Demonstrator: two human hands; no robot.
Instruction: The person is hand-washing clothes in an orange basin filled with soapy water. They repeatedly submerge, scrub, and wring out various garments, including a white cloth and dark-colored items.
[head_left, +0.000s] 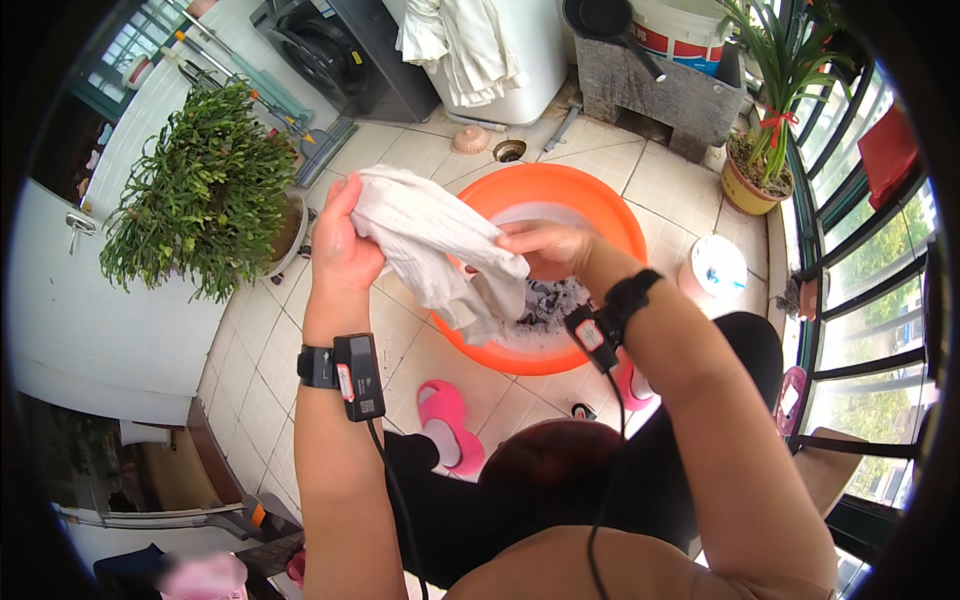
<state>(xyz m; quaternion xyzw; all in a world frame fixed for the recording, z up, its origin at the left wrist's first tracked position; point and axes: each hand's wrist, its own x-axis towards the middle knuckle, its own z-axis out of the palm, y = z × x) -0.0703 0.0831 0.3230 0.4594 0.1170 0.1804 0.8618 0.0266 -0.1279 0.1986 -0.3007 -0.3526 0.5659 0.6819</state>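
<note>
A damp white cloth (435, 232) with small dark specks is stretched between my two hands. My left hand (343, 240) grips its upper left end, thumb up. At the lower right end, the fingers of my right hand (544, 246) pinch the fabric. Beneath the cloth stands an orange plastic basin (600, 187) of sudsy water. Some dark patterned fabric (551, 300) lies in the suds (536, 214). The cloth's hanging folds cover the basin's left part, and whether they touch the water I cannot tell.
A leafy potted plant (206, 187) stands at left. Behind the basin are a floor drain (510, 151), its pink cover (470, 139) and a stone sink (645, 90). A white tub (716, 266) and a yellow pot (756, 184) stand at right. Pink slippers (442, 405) are on my feet.
</note>
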